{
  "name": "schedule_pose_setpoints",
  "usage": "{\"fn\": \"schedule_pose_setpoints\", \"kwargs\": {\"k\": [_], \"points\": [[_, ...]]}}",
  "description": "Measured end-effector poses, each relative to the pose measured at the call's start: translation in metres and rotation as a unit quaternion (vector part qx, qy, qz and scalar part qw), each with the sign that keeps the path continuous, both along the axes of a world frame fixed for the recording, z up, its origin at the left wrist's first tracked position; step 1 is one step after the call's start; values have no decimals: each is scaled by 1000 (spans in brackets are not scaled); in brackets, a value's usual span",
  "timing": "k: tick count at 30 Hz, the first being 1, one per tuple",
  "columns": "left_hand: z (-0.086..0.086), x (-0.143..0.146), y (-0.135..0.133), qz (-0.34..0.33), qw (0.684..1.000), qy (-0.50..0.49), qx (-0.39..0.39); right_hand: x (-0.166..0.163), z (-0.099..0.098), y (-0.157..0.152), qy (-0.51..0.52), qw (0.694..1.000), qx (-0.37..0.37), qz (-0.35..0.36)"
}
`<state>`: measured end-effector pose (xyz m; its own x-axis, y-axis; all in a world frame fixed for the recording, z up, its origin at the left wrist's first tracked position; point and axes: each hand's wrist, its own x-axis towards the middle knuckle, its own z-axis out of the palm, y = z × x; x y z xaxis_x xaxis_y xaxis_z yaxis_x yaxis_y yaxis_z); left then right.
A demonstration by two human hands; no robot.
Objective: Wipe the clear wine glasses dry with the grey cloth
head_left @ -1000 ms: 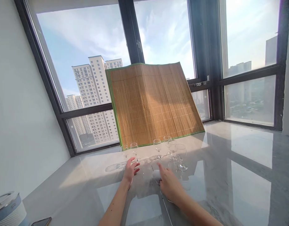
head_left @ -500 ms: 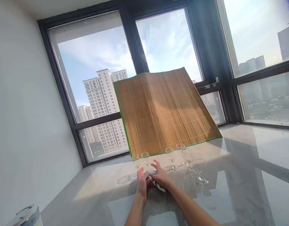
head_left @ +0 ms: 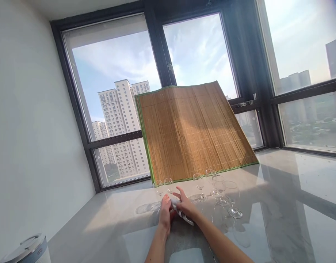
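My left hand (head_left: 165, 213) and my right hand (head_left: 186, 204) meet over the glossy grey counter (head_left: 280, 219), both closed on a small white cloth (head_left: 181, 213) bunched between them. A fold of the cloth hangs out below my right hand. Just beyond my fingers stands a row of several clear stemmed glasses, two small ones at the left (head_left: 163, 186) and larger ones at the right (head_left: 225, 193). One more glass (head_left: 144, 208) lies on its side to the left of my hands.
A bamboo mat with a green edge (head_left: 192, 131) leans against the window behind the glasses. A white wall runs along the left. A round lidded container (head_left: 28, 250) sits at the counter's near left corner.
A second ago my hands were apart and flat near the counter. They have come together and taken up the white cloth. The view has tilted up and shifted.
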<state>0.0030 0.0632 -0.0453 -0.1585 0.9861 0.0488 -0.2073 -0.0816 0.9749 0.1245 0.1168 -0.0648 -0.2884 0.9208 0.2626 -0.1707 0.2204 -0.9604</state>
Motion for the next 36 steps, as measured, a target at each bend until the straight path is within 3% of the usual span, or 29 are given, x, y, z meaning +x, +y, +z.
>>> {"fn": "schedule_pose_setpoints", "kwargs": {"k": [3, 7, 11, 17, 21, 26, 29, 32, 36], "points": [[1, 1, -1, -22, 999, -23, -13, 1, 1, -5, 19, 999, -4, 27], [1, 3, 1, 13, 999, 50, 11, 5, 5, -22, 25, 999, 20, 26], [2, 5, 1, 34, 995, 87, 22, 9, 10, -36, 25, 999, 35, -3], [7, 8, -5, -49, 995, 91, 17, 13, 9, -41, -11, 994, 62, -86], [8, 10, -4, -41, 989, 136, 40, 14, 6, -39, -35, 988, 69, -133], [7, 16, -8, 27, 967, 230, 105, 19, 3, -35, -60, 967, 71, -236], [5, 21, -14, 36, 949, 287, 127, 26, 5, -34, -65, 953, 87, -283], [3, 22, -17, 37, 926, 353, 126, 32, 11, -37, -62, 943, 120, -304], [2, 18, -17, 90, 898, 415, 119, 34, 21, -47, -80, 938, 153, -299]]}}
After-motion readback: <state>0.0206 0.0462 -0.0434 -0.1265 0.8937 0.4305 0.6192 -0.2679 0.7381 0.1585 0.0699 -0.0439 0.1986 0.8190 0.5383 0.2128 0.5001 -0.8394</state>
